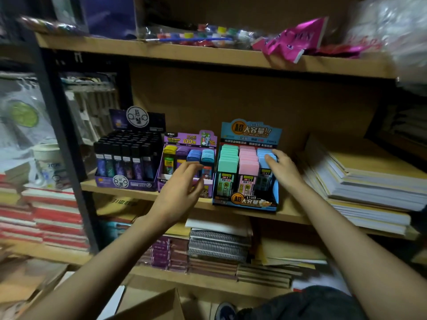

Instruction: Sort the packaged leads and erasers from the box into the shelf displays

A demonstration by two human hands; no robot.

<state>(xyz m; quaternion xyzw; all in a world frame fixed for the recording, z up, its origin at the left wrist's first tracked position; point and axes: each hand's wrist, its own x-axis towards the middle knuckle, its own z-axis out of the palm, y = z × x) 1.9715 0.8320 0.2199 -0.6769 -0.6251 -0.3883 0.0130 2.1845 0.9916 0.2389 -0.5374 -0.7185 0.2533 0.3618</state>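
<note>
Dim stockroom, wooden shelf [288, 214] with cardboard backing. Blue display [247, 200] sat mid-shelf, its lead packs [248, 158] in mint, pink and blue columns. Right hand [285, 169] rested on the blue column, grip open, fingers flat. Left of the display, left hand [182, 183] hovered, grip loose and empty, blurred, covering part of the purple display [189, 139]. Black display [127, 155] further left, paper stacks [369, 181] right.

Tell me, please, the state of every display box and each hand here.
Black display: upright, full of packs.
Purple display: upright, four colour rows stocked.
Blue display: upright, three columns stocked.
Left hand: blurred, before the purple display, apparently empty.
Right hand: fingers flat on the blue packs.
</note>
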